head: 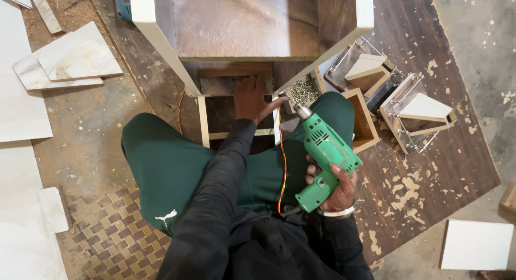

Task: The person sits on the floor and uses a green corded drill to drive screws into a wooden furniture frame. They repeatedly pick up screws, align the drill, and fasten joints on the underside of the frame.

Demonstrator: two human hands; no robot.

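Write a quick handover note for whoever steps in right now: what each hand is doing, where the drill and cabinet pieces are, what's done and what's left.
Right hand: gripping the green drill, bit up toward the cabinet, not touching it.
Left hand: flat on the small wooden frame under the cabinet.
Screws sit in a box beside the drill tip; brackets lie to the right.
Done: cabinet panels stand assembled.
Left: drilling hasn't begun; whether the frame is fixed can't be told.

Green electric drill [324, 151] and white-edged wooden cabinet box [252, 27] on the dark board floor.

The drill, chuck tilted up and away, sits gripped at its handle over the person's lap, orange cord trailing. The open-fronted box lies near the board's far edge, a palm pressed flat inside its low frame.
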